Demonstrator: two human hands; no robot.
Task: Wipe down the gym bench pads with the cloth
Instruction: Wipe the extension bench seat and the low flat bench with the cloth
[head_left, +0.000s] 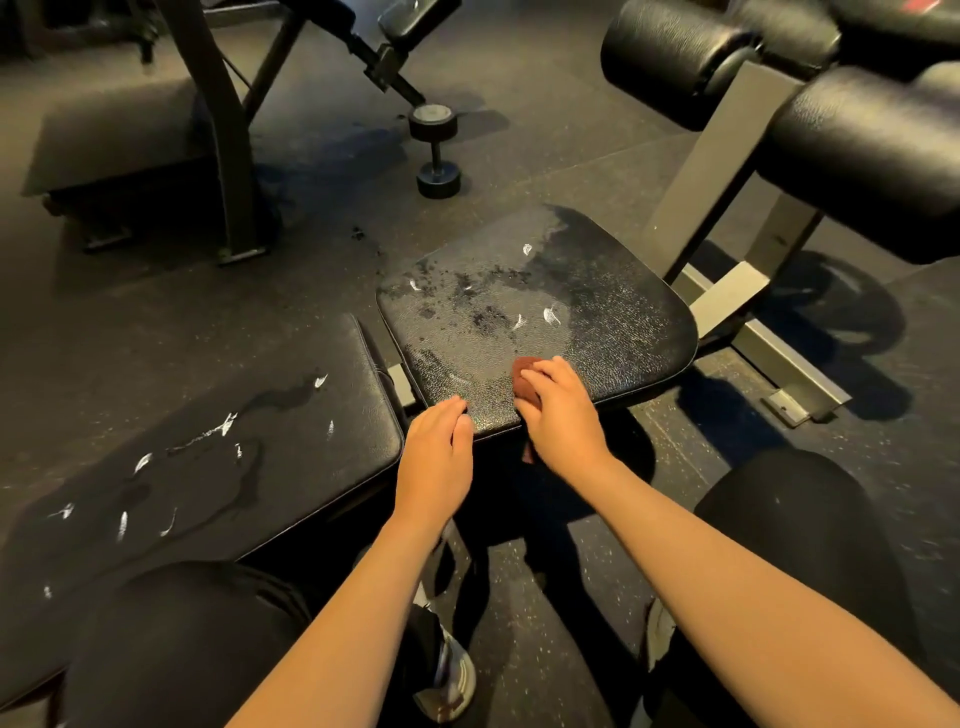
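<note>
The black seat pad (597, 301) of the gym bench lies in front of me, wet and speckled with dark grit and white smears. My right hand (558, 410) grips a dark red cloth (524, 382) bunched at the pad's near edge. My left hand (436, 452) rests flat on the near left corner of the same pad, fingers straight. To the left lies the long back pad (208, 452), with puddles and white streaks on it.
Black roller pads (857, 135) on a grey steel frame (727, 156) rise at the right. A dumbbell (436, 150) stands on the dark rubber floor beyond the seat. Another bench and frame (223, 130) stand at the back left. My knees are at the bottom.
</note>
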